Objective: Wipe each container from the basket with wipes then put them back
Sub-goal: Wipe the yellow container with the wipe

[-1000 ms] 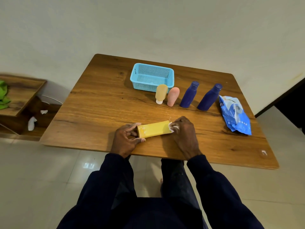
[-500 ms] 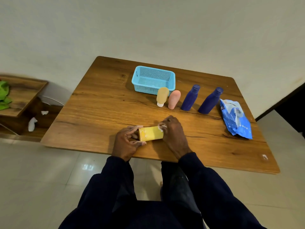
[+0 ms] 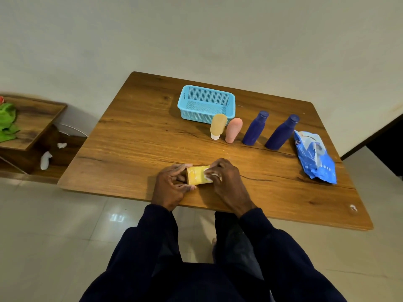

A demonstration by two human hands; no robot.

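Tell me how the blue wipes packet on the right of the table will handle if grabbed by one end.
The blue wipes packet would probably sag and fold: its film looks creased and crumpled. It likely feels slippery, since the surface looks glossy. It lies flat on the table, so it should slide rather than roll or tip.

The bench is grained wood with a soft sheen; the basket is perforated plastic; the wipes pack is crinkled glossy film; the floor is glossy tile.
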